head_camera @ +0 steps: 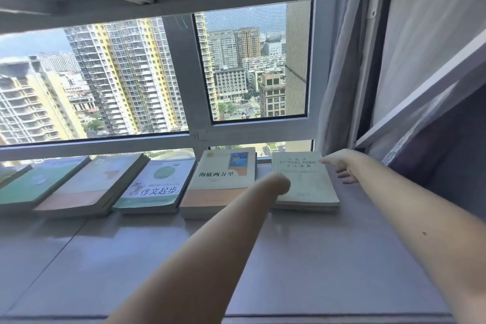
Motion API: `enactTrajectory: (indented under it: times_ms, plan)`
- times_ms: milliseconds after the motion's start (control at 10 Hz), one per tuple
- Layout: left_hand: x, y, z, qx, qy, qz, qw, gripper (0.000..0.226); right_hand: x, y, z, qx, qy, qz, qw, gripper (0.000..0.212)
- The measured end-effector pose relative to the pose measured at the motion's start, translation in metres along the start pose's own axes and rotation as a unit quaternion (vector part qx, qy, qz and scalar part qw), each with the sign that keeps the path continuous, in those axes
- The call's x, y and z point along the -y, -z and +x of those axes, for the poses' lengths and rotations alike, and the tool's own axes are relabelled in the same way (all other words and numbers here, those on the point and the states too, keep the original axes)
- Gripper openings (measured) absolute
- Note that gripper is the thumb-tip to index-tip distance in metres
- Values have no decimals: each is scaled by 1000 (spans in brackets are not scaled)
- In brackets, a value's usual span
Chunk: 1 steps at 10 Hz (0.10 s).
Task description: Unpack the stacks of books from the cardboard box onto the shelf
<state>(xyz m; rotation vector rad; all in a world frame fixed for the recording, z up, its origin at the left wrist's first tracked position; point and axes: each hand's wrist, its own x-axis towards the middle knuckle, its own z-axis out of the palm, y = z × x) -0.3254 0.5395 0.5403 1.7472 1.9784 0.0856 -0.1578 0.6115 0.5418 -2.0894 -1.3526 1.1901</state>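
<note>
Several books lie flat in a row along the grey window-sill shelf (302, 258). The rightmost is a pale green book (306, 184), and a cream and orange book (223, 181) lies to its left. My left hand (277, 183) rests at the pale book's left edge with its fingers bent away out of sight. My right hand (340, 167) is at the book's far right corner, thumb over the corner and fingers loose on the shelf beside it. The cardboard box is not in view.
More books continue leftwards: a white and teal one (157, 187), an orange-toned one (92, 187) and a green one (34, 184). The window frame (105, 144) runs right behind the row. A grey curtain (349, 81) hangs at the right.
</note>
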Motion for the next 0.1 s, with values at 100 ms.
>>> enactTrajectory:
  times_ms: [100]
  plan:
    - [-3, 12, -9, -2, 4, 20, 1000, 50, 9, 3, -20, -19, 21, -2, 1000, 67]
